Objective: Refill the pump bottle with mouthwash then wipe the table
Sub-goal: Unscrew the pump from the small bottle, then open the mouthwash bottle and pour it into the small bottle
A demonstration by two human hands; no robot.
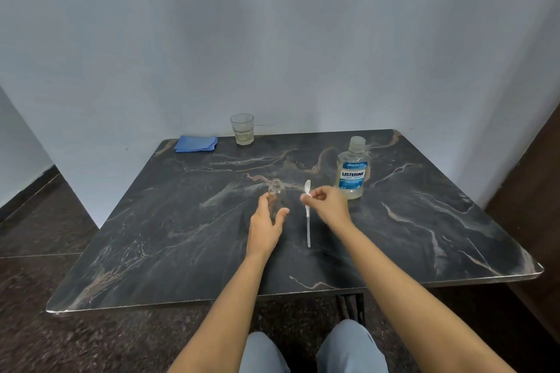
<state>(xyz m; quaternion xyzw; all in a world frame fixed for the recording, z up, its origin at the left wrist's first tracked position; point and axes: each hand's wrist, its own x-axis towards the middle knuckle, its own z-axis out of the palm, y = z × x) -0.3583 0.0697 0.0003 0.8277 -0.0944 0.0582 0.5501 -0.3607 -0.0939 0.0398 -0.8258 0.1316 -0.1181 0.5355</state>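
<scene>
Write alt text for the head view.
A person's left hand holds a small clear pump bottle, uncapped, on a dark marble table; the right hand pinches its removed white pump. Mouthwash bottle, glass and blue cloth sit beyond.

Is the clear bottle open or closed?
Open: the small clear bottle has a bare neck; the right hand holds its white pump aside.

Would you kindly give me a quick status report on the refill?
Left hand grips open pump bottle. Right hand pinches pump head, out of bottle. Listerine bottle capped, nothing in the way.
</scene>
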